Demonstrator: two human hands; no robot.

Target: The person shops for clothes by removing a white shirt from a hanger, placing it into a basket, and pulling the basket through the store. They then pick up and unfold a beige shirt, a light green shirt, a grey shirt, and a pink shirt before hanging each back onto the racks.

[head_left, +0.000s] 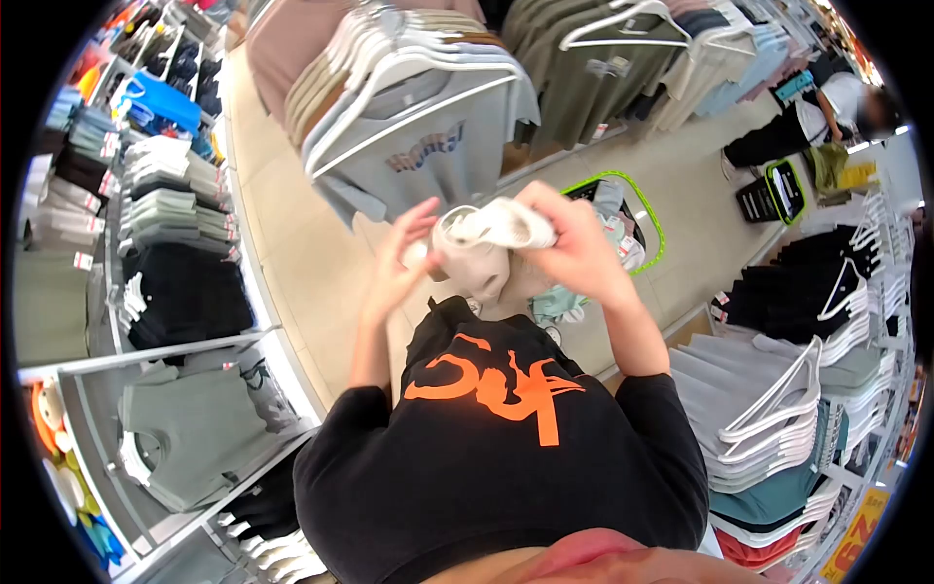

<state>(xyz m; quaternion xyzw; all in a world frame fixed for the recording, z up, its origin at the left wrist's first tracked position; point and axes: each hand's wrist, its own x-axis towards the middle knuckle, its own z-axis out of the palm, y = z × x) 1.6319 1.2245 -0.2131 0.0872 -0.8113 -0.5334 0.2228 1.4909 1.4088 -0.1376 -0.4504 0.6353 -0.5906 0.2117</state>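
A bunched beige garment (477,268) hangs in front of my chest, its pale upper part folded into a loop. My right hand (584,248) is closed around the whitish top end of it. On the other side, my left hand (394,263) has its fingers spread, with the fingertips right at the garment's left edge. Motion smears both the cloth and the fingers a little. Below my right wrist lies a pale green cloth (556,304) near my feet.
Ahead stands a rack with a grey printed T-shirt (418,146) on white hangers. A green-rimmed basket (663,238) holding clothes is at the right. Shelves of folded shirts (180,292) line the left; hanging grey shirts (730,389) line the right. A person (808,122) stands beyond, beside another basket (798,190).
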